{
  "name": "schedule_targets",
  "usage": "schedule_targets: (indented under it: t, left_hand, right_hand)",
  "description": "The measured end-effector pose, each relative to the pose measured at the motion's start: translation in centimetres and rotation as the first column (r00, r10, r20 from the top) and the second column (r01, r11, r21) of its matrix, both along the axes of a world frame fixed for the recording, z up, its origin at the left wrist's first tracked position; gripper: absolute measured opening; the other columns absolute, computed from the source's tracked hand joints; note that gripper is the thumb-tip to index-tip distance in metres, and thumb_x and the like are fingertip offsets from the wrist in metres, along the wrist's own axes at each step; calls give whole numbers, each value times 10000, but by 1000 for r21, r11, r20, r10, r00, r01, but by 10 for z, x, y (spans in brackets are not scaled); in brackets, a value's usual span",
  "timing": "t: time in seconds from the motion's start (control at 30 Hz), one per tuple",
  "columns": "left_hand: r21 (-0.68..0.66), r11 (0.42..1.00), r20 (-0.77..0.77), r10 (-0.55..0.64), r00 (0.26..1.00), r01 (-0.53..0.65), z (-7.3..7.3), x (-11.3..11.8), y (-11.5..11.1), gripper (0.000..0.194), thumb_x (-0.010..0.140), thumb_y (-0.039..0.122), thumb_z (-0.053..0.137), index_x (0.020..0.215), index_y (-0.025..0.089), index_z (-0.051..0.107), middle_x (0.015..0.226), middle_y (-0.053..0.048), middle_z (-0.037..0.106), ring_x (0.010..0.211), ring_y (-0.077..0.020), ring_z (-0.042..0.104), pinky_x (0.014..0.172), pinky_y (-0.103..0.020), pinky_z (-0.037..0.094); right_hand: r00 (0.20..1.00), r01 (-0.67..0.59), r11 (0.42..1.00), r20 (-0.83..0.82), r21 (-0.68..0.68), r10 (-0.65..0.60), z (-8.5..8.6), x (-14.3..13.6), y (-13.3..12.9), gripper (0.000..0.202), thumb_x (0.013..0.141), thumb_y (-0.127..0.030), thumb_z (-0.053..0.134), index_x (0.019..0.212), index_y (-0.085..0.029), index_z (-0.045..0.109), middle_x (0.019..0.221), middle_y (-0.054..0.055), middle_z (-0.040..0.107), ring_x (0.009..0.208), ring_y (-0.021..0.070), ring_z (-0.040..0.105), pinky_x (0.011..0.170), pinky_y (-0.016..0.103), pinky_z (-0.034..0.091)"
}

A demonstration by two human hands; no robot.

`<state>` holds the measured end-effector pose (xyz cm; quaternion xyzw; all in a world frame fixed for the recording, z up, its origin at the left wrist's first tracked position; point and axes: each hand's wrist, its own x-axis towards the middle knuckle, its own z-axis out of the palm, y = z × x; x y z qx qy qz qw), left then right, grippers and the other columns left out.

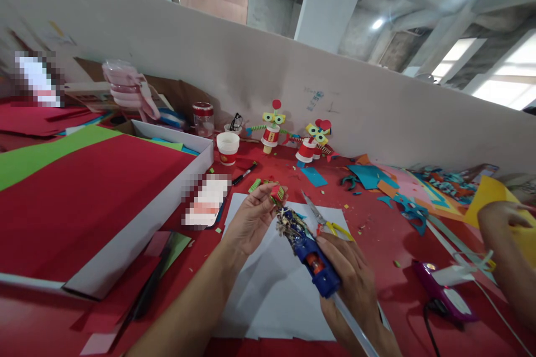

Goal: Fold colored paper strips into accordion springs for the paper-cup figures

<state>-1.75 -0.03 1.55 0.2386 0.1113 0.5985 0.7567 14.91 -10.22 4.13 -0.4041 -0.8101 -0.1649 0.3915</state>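
Between the thumb and fingers of my left hand (255,217) is a small folded paper strip (277,193), red and green in stacked pleats. My right hand (352,279) is wrapped round a blue hot glue gun (316,268) with a clear glue stick out of its back end. Its nozzle, crusted with dark and pale residue, points at the folded strip; whether they touch I cannot tell. White paper (268,301) lies beneath both hands. Scissors (324,217) with yellow handles rest just beyond my right hand. Another pleated green strip (254,185) lies behind my left hand.
Two paper-cup figures (271,134) stand by the wall. Stacked paper cups (228,148), a black pen (245,173) and a phone (207,201) are left of centre. A white box (142,228) bears coloured sheets. At right are a purple power strip (446,293) and another person's hand (502,223).
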Motion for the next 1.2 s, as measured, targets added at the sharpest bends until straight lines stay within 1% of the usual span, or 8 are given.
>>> schedule_targets:
  t: [0.23, 0.53, 0.63, 0.77, 0.87, 0.97, 1.07, 1.2]
  left_hand:
    - [-1, 1000, 14, -12, 1000, 12, 1, 0, 0, 325, 545, 180, 855, 830, 211, 702, 819, 24, 723, 791, -128, 662, 817, -253, 485]
    - [-13, 1000, 20, -4, 1000, 4, 1, 0, -1, 318, 551, 186, 851, 832, 198, 704, 814, 6, 720, 828, -136, 655, 894, -278, 459]
    - [-33, 999, 20, 3, 1000, -3, 1, 0, 0, 322, 544, 204, 859, 821, 187, 696, 798, 12, 708, 812, -122, 648, 899, -275, 450]
    - [-69, 997, -8, 42, 999, -42, 0, 0, 0, 273, 603, 190, 820, 835, 202, 678, 850, 17, 689, 876, -127, 638, 951, -318, 422]
    - [-68, 995, -51, 65, 997, -69, -1, 2, 1, 238, 636, 186, 790, 839, 210, 668, 874, 18, 671, 898, -130, 629, 955, -333, 411]
    - [-13, 993, -172, 117, 978, -121, -4, 2, 3, 208, 655, 208, 769, 837, 207, 667, 867, 11, 658, 869, -129, 617, 914, -316, 414]
    - [106, 973, -489, 229, 842, -203, -8, -6, 8, 168, 678, 199, 732, 836, 194, 676, 823, -2, 655, 799, -132, 585, 816, -278, 413]
    - [364, 906, -834, 420, 356, -216, -7, -19, 14, 124, 650, 123, 691, 731, 215, 678, 710, -12, 636, 743, -199, 560, 792, -327, 385]
  right_hand:
    - [1000, -13, 1000, 15, -23, 13, 3, 1, -1, 528, 836, -90, 510, 1336, -199, 380, 1063, 124, 635, 977, 230, 620, 817, 410, 503]
    - [1000, -11, 1000, -10, -25, 11, 0, -2, -3, 470, 850, -110, 505, 1298, -222, 417, 1033, 100, 661, 956, 228, 643, 809, 396, 511]
    - [982, 33, 981, -176, -192, -68, 1, 4, -2, 378, 856, -165, 530, 1225, -231, 485, 1035, 83, 668, 951, 227, 647, 787, 360, 527]
    - [842, -37, 852, -476, -522, -255, 8, 33, 24, 255, 817, -355, 591, 1023, -204, 586, 832, 34, 671, 722, 191, 633, 597, 286, 514]
    - [666, -258, 658, -623, -708, -410, 11, 62, 54, 308, 733, -454, 649, 829, -179, 551, 534, -40, 518, 473, 117, 485, 443, 225, 405]
    - [574, -328, 505, -593, -799, -565, 3, 81, 79, 370, 649, -480, 697, 728, -193, 479, 524, -40, 507, 468, 102, 470, 432, 207, 380]
    - [632, -118, 451, -417, -885, -653, -13, 86, 96, 300, 705, -447, 629, 683, -190, 475, 535, -32, 503, 479, 112, 500, 489, 238, 436]
    - [666, 57, 406, -269, -912, -696, -29, 88, 112, 199, 776, -327, 565, 662, -165, 545, 551, -1, 536, 506, 136, 533, 544, 266, 442]
